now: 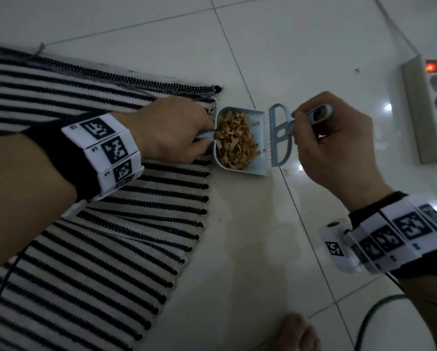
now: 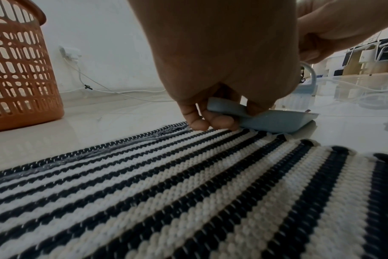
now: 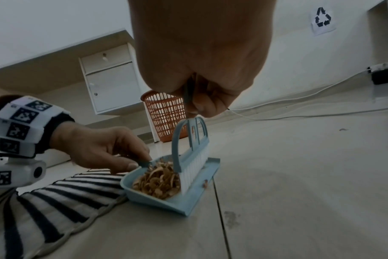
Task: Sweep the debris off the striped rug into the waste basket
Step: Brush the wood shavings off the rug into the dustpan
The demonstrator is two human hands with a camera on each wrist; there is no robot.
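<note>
Debris, a heap of tan curled shavings point(image 1: 233, 143), lies gathered in the pale blue plastic dustpan point(image 1: 256, 171) at the centre of the head view, on the glossy white tiled floor point(image 1: 263, 249) just off the edge of the black-and-white striped woven rug point(image 1: 106, 249). The left hand point(image 1: 169, 130) has its fingers point(image 2: 219, 121) curled round the pan's short handle, holding it against the rug's edge. The right hand point(image 1: 331, 150) pinches the stem of the pale blue hand brush with white bristles point(image 1: 279, 138), which stands upright at the pan's open lip.

A few crumbs sit loose at the lip and just beyond it on the tile (small, hard to count). To finish this step well, I would keep the lip pressed flat to the floor, draw the bristles inward in short strokes so nothing slips under, then tilt the pan back before lifting so the heap settles toward the handle. The orange perforated plastic waste basket point(image 3: 164, 119) stands well apart, at the middle of the right wrist view, so the carry should be level.

Writing: none legible. A black recycling symbol on white paper point(image 3: 322, 17) hangs upper right in that view; both wristbands carry square coded markers.
</note>
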